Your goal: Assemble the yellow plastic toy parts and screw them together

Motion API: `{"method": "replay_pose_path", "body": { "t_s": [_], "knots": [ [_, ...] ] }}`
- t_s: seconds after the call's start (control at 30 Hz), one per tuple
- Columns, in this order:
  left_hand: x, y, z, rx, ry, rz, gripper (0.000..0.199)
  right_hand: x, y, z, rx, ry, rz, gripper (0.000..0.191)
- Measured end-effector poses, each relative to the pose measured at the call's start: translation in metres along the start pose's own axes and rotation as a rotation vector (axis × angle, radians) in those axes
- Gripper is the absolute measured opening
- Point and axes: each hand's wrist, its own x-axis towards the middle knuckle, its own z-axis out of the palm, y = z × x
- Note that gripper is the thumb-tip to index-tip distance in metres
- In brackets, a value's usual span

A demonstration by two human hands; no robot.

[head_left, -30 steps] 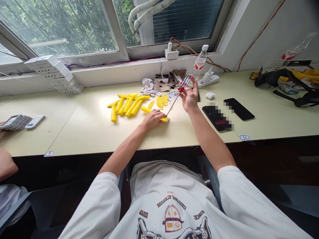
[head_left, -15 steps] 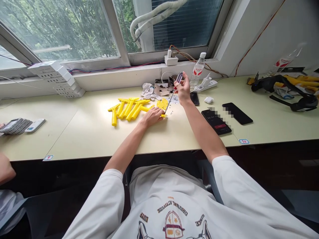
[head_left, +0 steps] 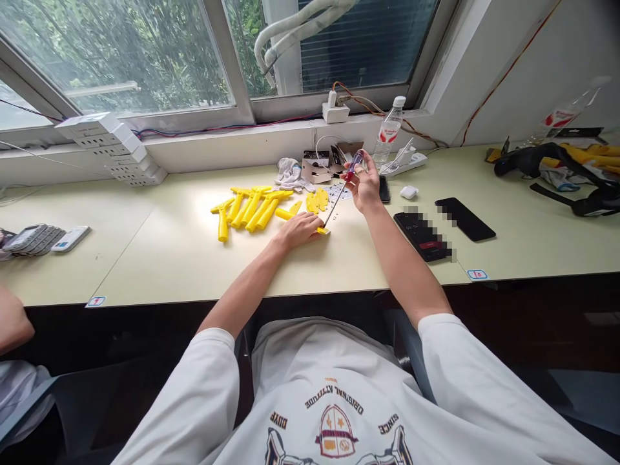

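My right hand [head_left: 364,184] grips a screwdriver [head_left: 355,166] by its clear and red handle, the shaft slanting down and left. Its tip meets a yellow plastic piece [head_left: 323,230] with a pale blade-like edge. My left hand [head_left: 303,227] lies over that piece with the fingers closed on it, pressing it to the table; most of the piece is hidden under them. Just beyond the left hand are a loose yellow handle [head_left: 289,210], some flat yellow parts [head_left: 317,201] and tiny screws [head_left: 335,217]. Several yellow scraper-like handles [head_left: 252,208] lie together to the left.
Behind the hands are a white glove [head_left: 289,174], an opened cardboard box [head_left: 317,169], a water bottle [head_left: 389,132] and a power strip [head_left: 407,161]. Phones [head_left: 465,219] and a white earbud case [head_left: 409,192] lie right. A person's arm [head_left: 13,320] shows at far left.
My right hand has moved slightly right and down, so the screwdriver leans over further. The left hand stays on the yellow piece. The whole view has shifted a little.
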Motion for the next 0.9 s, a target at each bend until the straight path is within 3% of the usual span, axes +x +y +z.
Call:
{"method": "replay_pose_path", "body": {
  "t_s": [0.33, 0.57, 0.77, 0.9],
  "knots": [
    [-0.002, -0.002, 0.006, -0.087, 0.072, -0.019, 0.018, -0.011, -0.001, 0.008, 0.026, -0.006, 0.032, 0.067],
    [-0.003, -0.003, 0.010, -0.118, 0.129, -0.056, 0.016, -0.006, 0.013, 0.007, 0.044, 0.095, 0.017, 0.069],
    [-0.002, 0.000, 0.004, -0.137, 0.115, -0.088, 0.018, -0.005, 0.016, 0.007, 0.071, 0.092, 0.081, 0.037],
    [-0.002, 0.001, 0.002, -0.140, 0.104, -0.095, 0.017, -0.006, 0.017, 0.007, 0.135, 0.049, 0.103, 0.036]
  ]
}}
